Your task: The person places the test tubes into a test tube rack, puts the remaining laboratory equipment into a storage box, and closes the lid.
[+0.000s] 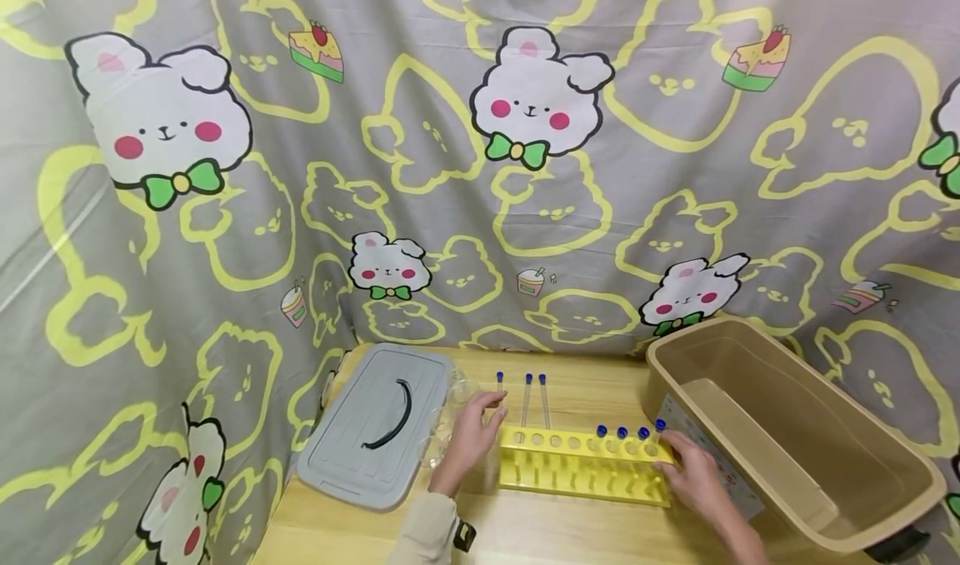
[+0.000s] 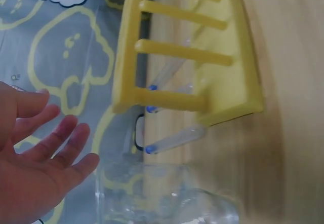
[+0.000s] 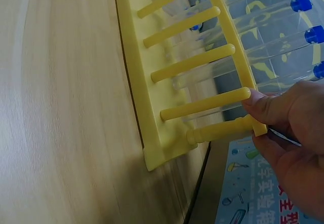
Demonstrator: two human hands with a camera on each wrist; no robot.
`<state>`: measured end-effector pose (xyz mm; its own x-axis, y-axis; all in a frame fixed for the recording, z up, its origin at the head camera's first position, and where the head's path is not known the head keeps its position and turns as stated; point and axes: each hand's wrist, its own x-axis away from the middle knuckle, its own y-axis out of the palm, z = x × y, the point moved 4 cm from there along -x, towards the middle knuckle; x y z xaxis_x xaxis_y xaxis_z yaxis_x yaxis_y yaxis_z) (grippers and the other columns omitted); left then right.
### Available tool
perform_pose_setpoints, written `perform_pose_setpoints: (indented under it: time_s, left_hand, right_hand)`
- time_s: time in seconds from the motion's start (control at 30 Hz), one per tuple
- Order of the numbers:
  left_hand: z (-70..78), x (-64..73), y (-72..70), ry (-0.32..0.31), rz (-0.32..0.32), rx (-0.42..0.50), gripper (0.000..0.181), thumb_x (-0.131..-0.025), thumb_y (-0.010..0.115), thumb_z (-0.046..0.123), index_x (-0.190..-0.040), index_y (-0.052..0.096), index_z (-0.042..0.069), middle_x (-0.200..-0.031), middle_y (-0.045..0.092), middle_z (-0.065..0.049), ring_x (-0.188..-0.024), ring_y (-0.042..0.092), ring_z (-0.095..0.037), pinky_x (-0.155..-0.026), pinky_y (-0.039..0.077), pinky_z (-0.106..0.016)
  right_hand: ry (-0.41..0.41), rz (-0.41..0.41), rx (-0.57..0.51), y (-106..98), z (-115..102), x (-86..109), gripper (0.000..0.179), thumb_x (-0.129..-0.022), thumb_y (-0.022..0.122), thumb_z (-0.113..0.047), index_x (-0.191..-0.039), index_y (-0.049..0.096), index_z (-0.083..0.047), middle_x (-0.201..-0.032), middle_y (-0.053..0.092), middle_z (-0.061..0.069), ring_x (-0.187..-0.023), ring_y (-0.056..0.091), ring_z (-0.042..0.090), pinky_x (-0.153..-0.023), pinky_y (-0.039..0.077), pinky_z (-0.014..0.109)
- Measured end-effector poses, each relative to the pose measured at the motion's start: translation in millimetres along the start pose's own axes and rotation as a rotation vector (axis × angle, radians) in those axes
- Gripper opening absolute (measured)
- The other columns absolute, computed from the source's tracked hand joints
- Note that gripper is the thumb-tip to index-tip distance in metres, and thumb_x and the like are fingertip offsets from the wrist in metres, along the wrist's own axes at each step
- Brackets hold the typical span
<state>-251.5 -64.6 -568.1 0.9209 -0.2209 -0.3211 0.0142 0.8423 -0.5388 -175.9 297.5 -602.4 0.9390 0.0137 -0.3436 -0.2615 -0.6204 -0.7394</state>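
A yellow test tube rack [image 1: 581,483] stands on the wooden table. Its right end is pinched between the thumb and fingers of my right hand [image 1: 699,475], which the right wrist view shows at the top bar [image 3: 246,69]. Several clear test tubes with blue caps [image 3: 301,3] stand in the holes at that end. My left hand [image 1: 474,433] is beside the rack's left end, fingers spread and holding nothing; the left wrist view shows it apart from the rack. Behind the rack lie three more capped test tubes [image 1: 527,398], partly hidden by it.
Clear glass vessels [image 2: 202,206] stand left of the rack, partly hidden by my left hand in the head view. A grey lid [image 1: 352,432] with a black handle lies farther left. On the right is a large brown bin [image 1: 757,465]. A patterned curtain [image 1: 450,215] hangs behind.
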Motion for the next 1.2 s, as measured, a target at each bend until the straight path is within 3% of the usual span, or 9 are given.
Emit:
perform_pose_setpoints:
  time_s: [0.37, 0.43, 0.5, 0.6, 0.67, 0.77, 0.9, 1.0, 1.2]
  left_hand:
    - [9.9, -40.9, 18.2, -0.001, -0.156, -0.032, 0.027, -0.101, 0.063, 0.005, -0.126, 0.068, -0.004, -0.12, 0.068, -0.022, -0.104, 0.068, -0.035, -0.091, 0.057, -0.049]
    - [9.9, -47.8, 22.7, -0.014, -0.188, -0.036, 0.027, -0.101, 0.062, 0.005, -0.126, 0.068, -0.003, -0.121, 0.068, -0.021, -0.105, 0.068, -0.035, -0.09, 0.058, -0.047]
    - [9.0, -54.1, 27.3, -0.021, -0.213, -0.035, 0.027, -0.101, 0.062, 0.005, -0.126, 0.068, -0.004, -0.122, 0.068, -0.023, -0.105, 0.068, -0.037, -0.088, 0.059, -0.046]
    - [6.1, -62.4, 34.4, -0.058, -0.255, -0.034, 0.028, -0.101, 0.062, 0.006, -0.127, 0.068, -0.004, -0.125, 0.067, -0.024, -0.108, 0.067, -0.038, -0.087, 0.06, -0.045]
    - [4.0, -67.5, 38.4, -0.086, -0.287, -0.022, 0.029, -0.102, 0.063, 0.007, -0.128, 0.067, -0.003, -0.126, 0.065, -0.026, -0.111, 0.066, -0.039, -0.089, 0.059, -0.046]
    - [0.9, -75.2, 42.3, -0.105, -0.327, -0.01, 0.03, -0.102, 0.063, 0.009, -0.128, 0.067, -0.003, -0.124, 0.065, -0.026, -0.109, 0.065, -0.038, -0.088, 0.059, -0.045]
    - [0.0, -85.0, 43.8, -0.074, -0.365, -0.03, 0.029, -0.099, 0.065, 0.006, -0.125, 0.067, -0.008, -0.115, 0.069, -0.023, -0.1, 0.067, -0.031, -0.081, 0.06, -0.038]
    - [-1.3, -91.2, 46.4, -0.097, -0.401, -0.043, 0.03, -0.098, 0.065, 0.003, -0.124, 0.066, -0.01, -0.113, 0.069, -0.023, -0.1, 0.068, -0.031, -0.081, 0.06, -0.037]
    - [-6.3, -100.9, 57.0, -0.156, -0.467, -0.109, 0.031, -0.095, 0.07, 0.005, -0.123, 0.068, -0.009, -0.108, 0.071, -0.021, -0.099, 0.068, -0.031, -0.085, 0.059, -0.039]
  right_hand:
    - [-0.008, 0.0, 0.027, -13, 13, 4.6, 0.049, -0.07, 0.086, 0.008, -0.114, 0.066, 0.015, -0.119, 0.063, 0.036, -0.105, 0.062, 0.056, -0.092, 0.049, 0.064]
    - [-0.02, 0.02, 0.037, -14, 15, 6.2, 0.049, -0.068, 0.087, 0.008, -0.112, 0.067, 0.014, -0.118, 0.064, 0.035, -0.104, 0.064, 0.054, -0.095, 0.052, 0.052]
    - [-0.031, 0.037, 0.036, -15, 18, 7.6, 0.048, -0.067, 0.087, 0.008, -0.111, 0.068, 0.013, -0.117, 0.065, 0.034, -0.103, 0.064, 0.053, -0.099, 0.05, 0.03]
    - [-0.04, 0.047, 0.023, -16, 21, 8.7, 0.048, -0.067, 0.087, 0.009, -0.11, 0.068, 0.013, -0.116, 0.065, 0.033, -0.103, 0.065, 0.053, -0.097, 0.03, 0.002]
    - [-0.044, 0.052, 0.012, -16, 22, 8.6, 0.048, -0.067, 0.087, 0.01, -0.11, 0.068, 0.013, -0.115, 0.065, 0.033, -0.102, 0.064, 0.053, -0.096, 0.02, -0.003]
    - [-0.055, 0.057, 0.024, -16, 22, 7.4, 0.047, -0.065, 0.087, 0.01, -0.108, 0.069, 0.011, -0.113, 0.067, 0.029, -0.101, 0.066, 0.049, -0.095, 0.033, 0.0]
    - [-0.053, 0.04, 0.036, -13, 20, 4.8, 0.044, -0.066, 0.087, 0.011, -0.107, 0.07, 0.008, -0.111, 0.069, 0.023, -0.098, 0.068, 0.042, -0.086, 0.057, 0.028]
    - [-0.048, 0.032, 0.022, -10, 19, 3.6, 0.045, -0.066, 0.086, 0.012, -0.108, 0.07, 0.009, -0.111, 0.069, 0.024, -0.097, 0.068, 0.041, -0.081, 0.06, 0.042]
    - [-0.064, 0.053, 0.012, -10, 17, 3.0, 0.045, -0.066, 0.087, 0.011, -0.108, 0.07, 0.01, -0.111, 0.068, 0.026, -0.098, 0.068, 0.045, -0.082, 0.06, 0.042]
